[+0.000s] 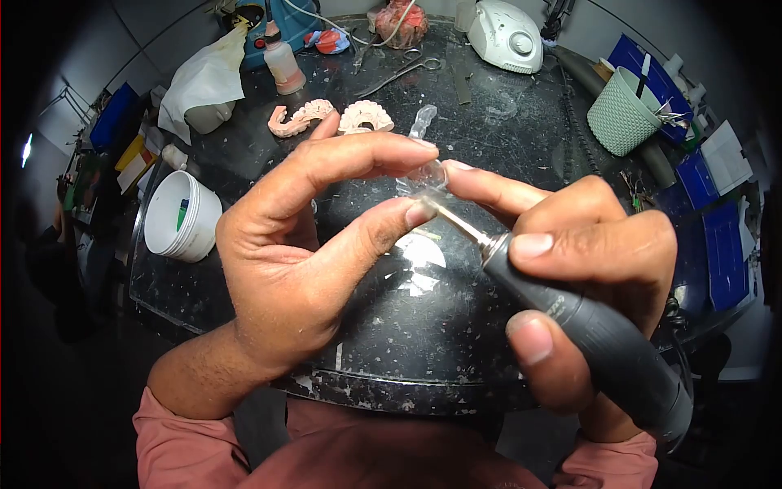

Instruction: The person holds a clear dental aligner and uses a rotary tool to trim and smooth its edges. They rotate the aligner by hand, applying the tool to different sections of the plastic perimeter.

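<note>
My left hand (301,236) pinches a clear plastic dental aligner (425,175) between thumb and fingertips above the middle of the table. In my right hand (603,244) is a black rotary handpiece (607,334), gripped like a pen. Its metal shank reaches up-left to the aligner's lower edge, and the tip there is blurred beside my left thumb. My right index fingertip rests against the aligner's right side. Behind the hands lie a pink dental model (305,118) and another pale pink dental model (366,116). Another clear piece (422,121) shows just above the aligner; whether they join is hidden.
The speckled black table (423,342) holds a white tub (187,216) at left. Farther back are a bottle of pink liquid (283,65), scissors (411,69), a white control unit (507,37) and a woven basket of tools (621,112). A dark coiled cord (577,130) runs along the right.
</note>
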`<control>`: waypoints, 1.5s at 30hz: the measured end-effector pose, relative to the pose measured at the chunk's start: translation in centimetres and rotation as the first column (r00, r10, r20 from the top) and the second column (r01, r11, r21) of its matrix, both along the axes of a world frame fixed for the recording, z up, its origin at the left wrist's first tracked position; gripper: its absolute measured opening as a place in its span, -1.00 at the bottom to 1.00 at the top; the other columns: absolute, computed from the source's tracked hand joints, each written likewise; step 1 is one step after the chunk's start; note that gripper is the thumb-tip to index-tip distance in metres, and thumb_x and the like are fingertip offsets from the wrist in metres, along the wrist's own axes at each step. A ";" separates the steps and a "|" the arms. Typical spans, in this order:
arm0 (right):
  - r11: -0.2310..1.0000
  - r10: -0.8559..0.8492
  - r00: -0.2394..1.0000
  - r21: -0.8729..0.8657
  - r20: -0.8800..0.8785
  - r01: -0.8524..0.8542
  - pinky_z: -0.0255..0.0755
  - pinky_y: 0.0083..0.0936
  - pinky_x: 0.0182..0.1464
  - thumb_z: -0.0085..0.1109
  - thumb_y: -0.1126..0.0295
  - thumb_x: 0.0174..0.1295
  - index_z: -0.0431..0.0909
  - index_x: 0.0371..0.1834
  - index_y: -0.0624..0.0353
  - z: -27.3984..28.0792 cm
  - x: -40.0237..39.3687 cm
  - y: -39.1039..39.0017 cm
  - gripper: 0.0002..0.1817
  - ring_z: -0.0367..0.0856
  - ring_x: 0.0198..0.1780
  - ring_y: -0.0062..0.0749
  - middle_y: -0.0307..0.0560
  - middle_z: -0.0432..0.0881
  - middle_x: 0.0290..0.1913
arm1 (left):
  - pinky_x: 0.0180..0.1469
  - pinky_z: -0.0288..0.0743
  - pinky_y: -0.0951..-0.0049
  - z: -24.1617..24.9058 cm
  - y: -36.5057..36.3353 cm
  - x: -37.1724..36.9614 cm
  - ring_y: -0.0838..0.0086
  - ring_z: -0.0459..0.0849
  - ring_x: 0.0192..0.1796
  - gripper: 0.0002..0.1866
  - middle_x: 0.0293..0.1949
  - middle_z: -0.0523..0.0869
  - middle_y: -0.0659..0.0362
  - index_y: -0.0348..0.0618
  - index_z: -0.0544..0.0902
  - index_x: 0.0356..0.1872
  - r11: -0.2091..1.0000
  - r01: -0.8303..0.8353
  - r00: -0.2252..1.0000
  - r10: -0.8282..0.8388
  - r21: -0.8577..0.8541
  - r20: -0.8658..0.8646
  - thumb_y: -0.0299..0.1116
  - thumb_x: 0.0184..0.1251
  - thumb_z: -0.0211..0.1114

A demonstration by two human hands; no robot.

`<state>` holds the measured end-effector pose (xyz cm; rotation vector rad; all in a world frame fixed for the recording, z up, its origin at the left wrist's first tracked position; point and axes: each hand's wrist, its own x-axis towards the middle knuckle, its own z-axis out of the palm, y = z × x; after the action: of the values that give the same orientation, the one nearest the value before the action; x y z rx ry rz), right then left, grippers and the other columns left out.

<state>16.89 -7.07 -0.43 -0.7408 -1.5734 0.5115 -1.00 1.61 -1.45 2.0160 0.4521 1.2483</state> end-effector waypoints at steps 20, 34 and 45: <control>0.995 -0.024 0.972 0.096 0.235 0.001 0.47 0.14 0.13 0.27 0.22 0.13 0.34 -0.11 0.15 0.2 0.8 0.5 -0.61 0.56 -0.21 -0.21 -0.02 0.40 -0.32 | 0.12 0.42 0.47 0.0 -0.5 0.1 0.47 0.58 0.01 -0.63 -0.01 0.63 0.07 -0.35 0.56 -0.02 0.997 0.021 0.999 -0.018 -0.080 0.037 -0.65 0.09 0.36; 0.978 0.028 0.983 0.197 0.183 -0.065 0.49 0.09 0.11 0.25 0.33 0.14 0.31 -0.09 0.25 -0.7 0.0 1.2 -0.61 0.59 -0.17 -0.03 0.06 0.41 -0.29 | 0.03 0.48 0.54 -0.2 -1.2 0.6 0.54 0.65 -0.12 -0.61 -0.04 0.63 0.08 -0.35 0.46 0.04 0.910 0.186 0.975 -0.125 -0.371 0.184 -0.64 0.18 0.30; 0.977 -0.029 0.990 0.213 0.142 -0.002 0.49 0.07 0.12 0.20 0.38 0.18 0.29 -0.07 0.27 -0.9 -0.1 1.0 -0.64 0.60 -0.15 0.00 0.06 0.39 -0.30 | 0.29 0.35 0.37 -0.1 -1.4 0.9 0.55 0.69 -0.10 -0.63 -0.24 0.71 0.13 -0.33 0.42 -0.02 0.899 0.168 0.973 -0.085 -0.405 0.215 -0.67 0.14 0.29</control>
<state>16.83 -6.09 -1.30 -0.6350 -1.7254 0.2781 -0.15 0.26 -1.52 1.5191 0.4444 1.1374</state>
